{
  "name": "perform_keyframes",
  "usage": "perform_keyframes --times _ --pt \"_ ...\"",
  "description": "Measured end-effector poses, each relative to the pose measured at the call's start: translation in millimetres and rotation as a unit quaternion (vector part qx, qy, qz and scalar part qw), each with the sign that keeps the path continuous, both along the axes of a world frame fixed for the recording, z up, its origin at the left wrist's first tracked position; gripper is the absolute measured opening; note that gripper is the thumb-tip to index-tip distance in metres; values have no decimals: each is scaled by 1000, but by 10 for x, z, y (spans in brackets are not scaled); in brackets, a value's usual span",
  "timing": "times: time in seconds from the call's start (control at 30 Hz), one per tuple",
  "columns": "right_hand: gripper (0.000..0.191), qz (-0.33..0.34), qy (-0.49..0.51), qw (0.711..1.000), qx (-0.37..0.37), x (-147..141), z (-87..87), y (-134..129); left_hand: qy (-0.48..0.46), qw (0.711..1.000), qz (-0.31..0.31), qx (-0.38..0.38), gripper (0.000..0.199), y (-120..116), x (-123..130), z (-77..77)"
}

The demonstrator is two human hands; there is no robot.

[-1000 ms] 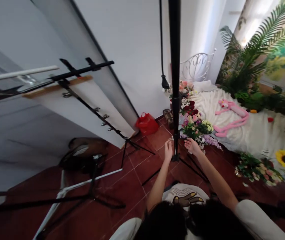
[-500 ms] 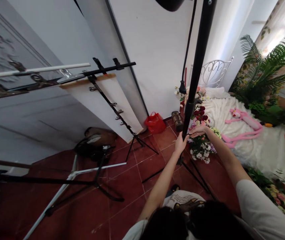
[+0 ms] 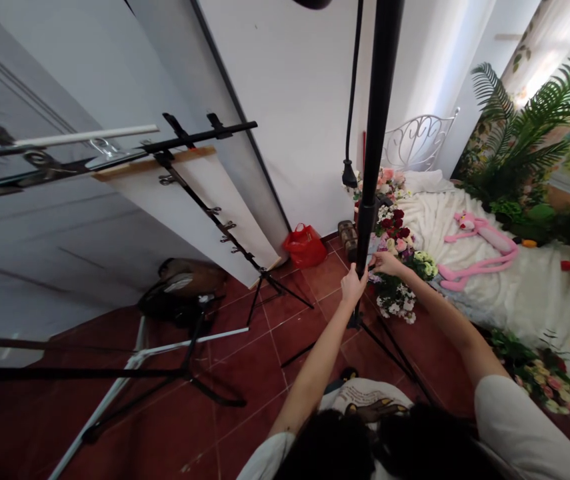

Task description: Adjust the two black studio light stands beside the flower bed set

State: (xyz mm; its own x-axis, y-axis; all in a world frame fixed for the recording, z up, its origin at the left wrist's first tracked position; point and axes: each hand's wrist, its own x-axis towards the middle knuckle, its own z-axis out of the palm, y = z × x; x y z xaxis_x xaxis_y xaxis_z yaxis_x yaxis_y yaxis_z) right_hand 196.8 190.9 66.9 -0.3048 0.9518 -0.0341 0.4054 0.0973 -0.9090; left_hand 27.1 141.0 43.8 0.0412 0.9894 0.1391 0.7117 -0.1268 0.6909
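A thick black stand pole (image 3: 377,113) rises past the top of the head view, on black tripod legs (image 3: 389,353). My left hand (image 3: 353,285) is wrapped round the pole below its joint. At the pole's right side my right hand (image 3: 385,264) has its fingers pinched together at a small dark part, perhaps a knob, too small to make out. A black cable with a plug (image 3: 349,175) hangs left of the pole.
Left stand backdrop stands with clips (image 3: 189,183) and white poles (image 3: 115,387). A red bag (image 3: 305,245) sits by the wall. Artificial flowers (image 3: 397,233) stand right of the pole, beside a bed with a pink plush toy (image 3: 489,241).
My right hand's fingers, spread before, have drawn together beside the pole. The view has shifted, so the pole and both hands appear slightly further left.
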Motion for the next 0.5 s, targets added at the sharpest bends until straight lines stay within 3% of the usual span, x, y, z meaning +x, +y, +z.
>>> perform_keyframes --times 0.1,0.17,0.23,0.33,0.43,0.5 --pt "18 -63 -80 985 136 -92 -82 -245 3 1000 2 2 51 8 0 -16" --pt "20 -85 -112 977 163 -150 -67 -401 7 1000 3 5 52 12 -2 -31" --pt "17 -87 -104 974 182 -215 59 -507 11 1000 0 7 51 13 -4 -44" --pt "21 -97 17 967 235 -355 465 -530 11 1000 -2 10 51 13 -5 -55" --pt "57 -103 156 943 275 -536 959 -381 7 1000 4 9 56 16 3 -57" --pt "60 -100 199 932 285 -644 1204 -214 -1 1000 7 4 58 15 10 -53"
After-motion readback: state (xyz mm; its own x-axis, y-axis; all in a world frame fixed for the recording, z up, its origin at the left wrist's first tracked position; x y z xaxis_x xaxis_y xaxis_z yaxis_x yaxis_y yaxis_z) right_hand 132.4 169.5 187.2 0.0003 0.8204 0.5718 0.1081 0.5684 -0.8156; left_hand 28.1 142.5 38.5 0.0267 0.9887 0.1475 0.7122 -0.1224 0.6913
